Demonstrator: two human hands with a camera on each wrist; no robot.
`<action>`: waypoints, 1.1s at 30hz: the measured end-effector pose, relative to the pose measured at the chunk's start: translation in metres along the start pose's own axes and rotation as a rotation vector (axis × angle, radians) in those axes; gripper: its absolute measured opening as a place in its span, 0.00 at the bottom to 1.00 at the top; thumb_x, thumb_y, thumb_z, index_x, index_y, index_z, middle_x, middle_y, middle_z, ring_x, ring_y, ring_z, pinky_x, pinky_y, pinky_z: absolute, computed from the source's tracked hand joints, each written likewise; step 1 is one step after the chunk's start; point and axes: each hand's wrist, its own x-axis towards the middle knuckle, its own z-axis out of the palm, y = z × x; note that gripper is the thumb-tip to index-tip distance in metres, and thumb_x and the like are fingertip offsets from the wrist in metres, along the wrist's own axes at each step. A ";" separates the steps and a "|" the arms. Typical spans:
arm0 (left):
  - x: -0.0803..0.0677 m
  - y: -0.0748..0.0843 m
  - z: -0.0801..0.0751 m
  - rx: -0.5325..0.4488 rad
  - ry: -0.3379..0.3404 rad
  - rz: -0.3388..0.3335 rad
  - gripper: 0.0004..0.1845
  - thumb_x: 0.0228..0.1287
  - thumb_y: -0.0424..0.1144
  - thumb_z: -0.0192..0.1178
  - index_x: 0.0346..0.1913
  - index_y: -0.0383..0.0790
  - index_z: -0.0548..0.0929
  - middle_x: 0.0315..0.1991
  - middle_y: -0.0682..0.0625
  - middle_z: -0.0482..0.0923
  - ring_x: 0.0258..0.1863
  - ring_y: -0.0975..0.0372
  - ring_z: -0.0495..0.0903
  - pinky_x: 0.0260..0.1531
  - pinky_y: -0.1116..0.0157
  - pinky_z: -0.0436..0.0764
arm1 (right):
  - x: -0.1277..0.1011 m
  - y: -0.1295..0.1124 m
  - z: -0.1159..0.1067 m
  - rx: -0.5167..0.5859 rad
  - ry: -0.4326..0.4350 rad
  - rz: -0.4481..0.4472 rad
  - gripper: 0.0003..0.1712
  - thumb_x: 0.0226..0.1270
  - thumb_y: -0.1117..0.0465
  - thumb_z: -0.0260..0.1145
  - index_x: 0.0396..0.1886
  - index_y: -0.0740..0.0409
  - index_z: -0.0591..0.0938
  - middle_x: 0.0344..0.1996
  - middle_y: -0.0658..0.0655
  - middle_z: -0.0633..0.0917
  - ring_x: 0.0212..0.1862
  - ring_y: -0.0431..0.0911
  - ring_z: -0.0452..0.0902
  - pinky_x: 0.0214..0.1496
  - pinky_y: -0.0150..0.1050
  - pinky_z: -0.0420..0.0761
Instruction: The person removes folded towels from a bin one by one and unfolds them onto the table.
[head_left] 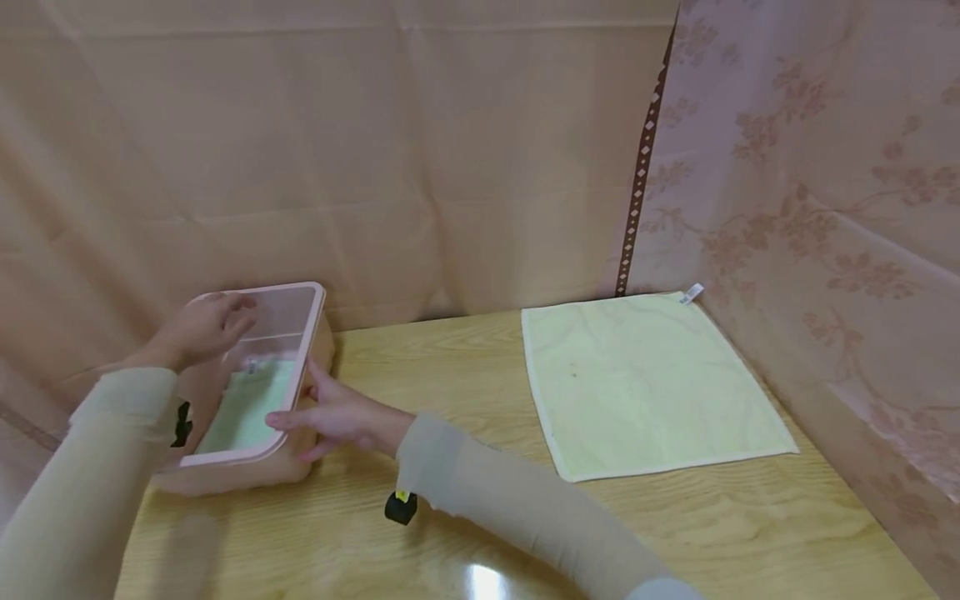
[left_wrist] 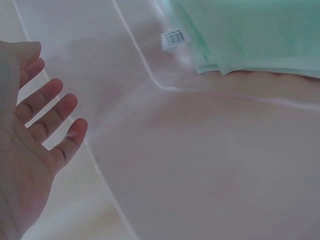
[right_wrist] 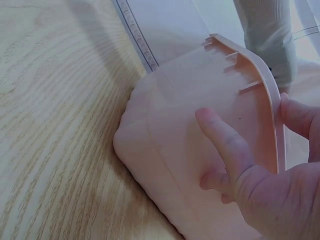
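Note:
A pale pink plastic bin [head_left: 258, 456] stands at the left of the table, with a folded mint-green cloth [head_left: 251, 404] on its floor. The cloth's white label [left_wrist: 173, 39] shows up close in the left wrist view. Over the bin's far left rim is my left hand [head_left: 206, 329], its fingers spread and loosely bent with nothing in them. My right hand [head_left: 337, 414] holds the bin's right side. Its thumb lies over the rim [right_wrist: 276, 107], and its fingers spread along the outer wall [right_wrist: 185, 125].
A pale yellow-green towel [head_left: 652, 387] lies flat on the right of the wooden table [head_left: 420, 358], its white tag [head_left: 692, 293] at the far corner. Beige curtain cloth [head_left: 360, 167] hangs behind, right up to the bin. Floral cloth [head_left: 832, 250] borders the right side.

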 end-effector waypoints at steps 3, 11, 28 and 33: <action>0.000 -0.004 0.007 -0.001 0.025 0.053 0.18 0.74 0.37 0.56 0.58 0.26 0.77 0.52 0.28 0.80 0.51 0.36 0.78 0.53 0.37 0.74 | 0.000 0.000 0.001 0.016 -0.002 -0.005 0.51 0.71 0.67 0.68 0.72 0.11 0.54 0.56 0.52 0.77 0.49 0.47 0.81 0.38 0.62 0.84; -0.003 -0.015 0.024 0.001 0.097 0.135 0.13 0.68 0.30 0.61 0.50 0.25 0.78 0.43 0.30 0.82 0.39 0.39 0.83 0.44 0.40 0.79 | 0.000 0.004 0.003 0.036 -0.003 -0.017 0.50 0.71 0.67 0.67 0.72 0.11 0.55 0.57 0.53 0.77 0.50 0.50 0.80 0.36 0.66 0.83; 0.001 -0.011 0.029 -0.043 -0.053 0.005 0.16 0.74 0.36 0.56 0.54 0.24 0.78 0.49 0.28 0.78 0.45 0.39 0.80 0.49 0.39 0.76 | 0.000 0.009 0.004 0.081 0.041 -0.034 0.48 0.70 0.66 0.69 0.72 0.12 0.59 0.64 0.55 0.74 0.50 0.48 0.81 0.38 0.67 0.82; 0.005 -0.015 0.027 0.056 -0.033 0.067 0.12 0.70 0.34 0.60 0.48 0.26 0.81 0.44 0.32 0.81 0.43 0.40 0.81 0.47 0.41 0.78 | 0.001 0.011 0.004 0.093 0.032 -0.034 0.48 0.71 0.66 0.68 0.72 0.13 0.59 0.64 0.54 0.74 0.52 0.48 0.81 0.39 0.68 0.81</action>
